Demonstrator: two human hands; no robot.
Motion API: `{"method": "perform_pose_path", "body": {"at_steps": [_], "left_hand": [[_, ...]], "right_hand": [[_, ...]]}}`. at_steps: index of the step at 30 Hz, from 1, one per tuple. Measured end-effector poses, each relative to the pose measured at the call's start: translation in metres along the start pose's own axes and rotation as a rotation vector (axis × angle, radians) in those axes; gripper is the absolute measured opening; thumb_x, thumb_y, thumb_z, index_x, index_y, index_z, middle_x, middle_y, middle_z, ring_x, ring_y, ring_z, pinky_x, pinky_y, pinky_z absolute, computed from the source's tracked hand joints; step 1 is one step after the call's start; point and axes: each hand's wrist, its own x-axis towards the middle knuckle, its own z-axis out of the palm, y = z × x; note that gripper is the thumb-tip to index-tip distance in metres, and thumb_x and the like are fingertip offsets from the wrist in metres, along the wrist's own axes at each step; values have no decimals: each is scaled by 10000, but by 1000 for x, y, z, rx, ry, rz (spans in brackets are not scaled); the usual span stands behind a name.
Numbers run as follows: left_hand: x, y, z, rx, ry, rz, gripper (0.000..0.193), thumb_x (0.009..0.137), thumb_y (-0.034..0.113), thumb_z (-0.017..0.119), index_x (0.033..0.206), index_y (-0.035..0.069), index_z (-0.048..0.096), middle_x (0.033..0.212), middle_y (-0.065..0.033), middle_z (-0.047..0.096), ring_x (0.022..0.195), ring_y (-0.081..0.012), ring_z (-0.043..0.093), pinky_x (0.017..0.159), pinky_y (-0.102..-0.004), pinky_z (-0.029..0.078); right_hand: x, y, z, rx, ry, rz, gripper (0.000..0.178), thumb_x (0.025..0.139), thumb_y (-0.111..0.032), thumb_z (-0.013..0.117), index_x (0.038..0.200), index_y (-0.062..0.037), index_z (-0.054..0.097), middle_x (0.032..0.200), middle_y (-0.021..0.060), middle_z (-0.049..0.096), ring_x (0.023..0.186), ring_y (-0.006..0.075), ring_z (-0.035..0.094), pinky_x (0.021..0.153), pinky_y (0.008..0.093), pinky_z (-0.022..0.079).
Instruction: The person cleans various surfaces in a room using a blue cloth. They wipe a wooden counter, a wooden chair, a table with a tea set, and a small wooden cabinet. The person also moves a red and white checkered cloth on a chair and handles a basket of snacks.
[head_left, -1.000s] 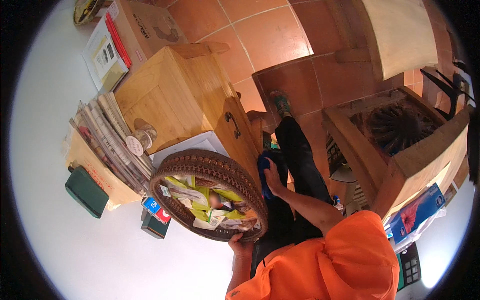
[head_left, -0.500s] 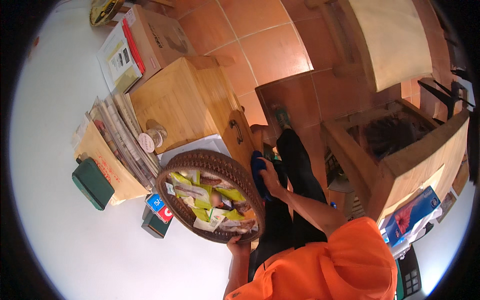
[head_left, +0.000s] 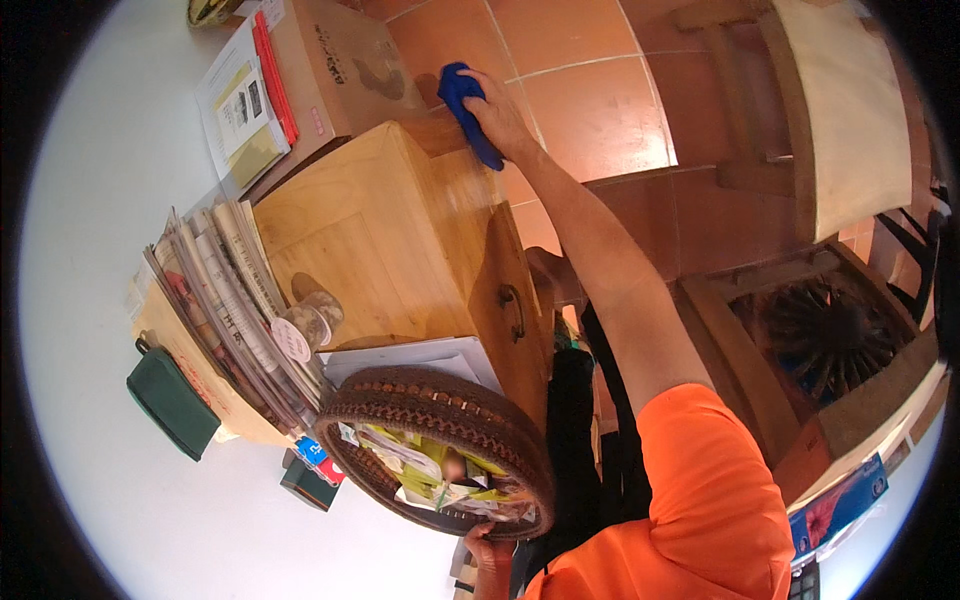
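Note:
In my right hand [head_left: 503, 120] is a blue cloth [head_left: 460, 97], held beside the far end of the wooden cabinet [head_left: 370, 215], with my arm stretched out. My left hand [head_left: 484, 550] grips the near rim of a round brown woven basket [head_left: 445, 390]. Tilted on its side, the basket holds several yellow-green and white packets [head_left: 420, 460]. Its far edge meets papers [head_left: 420, 360] on the cabinet top. A dark pull handle [head_left: 513, 312] is on the cabinet's front face.
A small jar-like container [head_left: 312, 322] stands by upright newspapers [head_left: 225, 300] on the cabinet. Past it lies a cardboard box [head_left: 345, 65] topped with papers. A green case [head_left: 172, 402] sits by the white wall. Wooden chairs [head_left: 850, 120] are at right on the tiled floor [head_left: 580, 110].
My right hand has moved with the blue cloth from beside the basket away to the cabinet's far end. The basket has come nearer and tilted more, still in my left hand.

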Motion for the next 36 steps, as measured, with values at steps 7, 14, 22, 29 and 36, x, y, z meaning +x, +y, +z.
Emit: {"method": "perform_pose_path", "body": {"at_steps": [7, 14, 22, 29, 36], "left_hand": [[8, -18, -42, -145, 189, -83, 504, 601, 147, 548, 1075, -26, 563, 1059, -182, 613, 1053, -424, 556, 1010, -553, 407], [11, -21, -40, -166, 80, -124, 421, 679, 39, 539, 1095, -13, 563, 1084, -162, 605, 1073, -385, 550, 1012, -512, 414], [13, -17, -29, -279, -57, -170, 324, 719, 35, 543, 1028, -48, 597, 957, -171, 637, 934, -363, 619, 873, -456, 504], [24, -49, -46, 189, -135, 266, 312, 665, -40, 585, 964, 41, 609, 888, -82, 642, 854, -256, 625, 786, -401, 509], [33, -55, -30, -416, -157, -22, 346, 671, -50, 570, 1007, 28, 583, 913, -87, 607, 865, -247, 593, 762, -363, 501]], "right_hand": [[-265, 53, -19, 305, -212, 825, 469, 979, -270, 455, 1371, -11, 448, 1248, 165, 554, 1131, 295, 522, 1001, 389, 378], [-315, 33, -93, 131, -203, 1370, 233, 838, -177, 576, 1018, -40, 633, 877, 63, 592, 791, 216, 563, 740, 355, 472], [-45, -211, -108, 416, -279, 435, 466, 918, -119, 537, 1370, -15, 491, 1251, 100, 577, 1097, 185, 531, 959, 280, 420], [-50, -289, -18, -918, -528, -765, 494, 772, -119, 673, 1252, -209, 595, 1409, 33, 470, 1132, 326, 486, 921, 433, 419], [-44, -300, 32, -985, -680, -841, 536, 766, -144, 710, 1278, -206, 567, 1433, 29, 427, 1146, 344, 459, 889, 509, 411]]}}
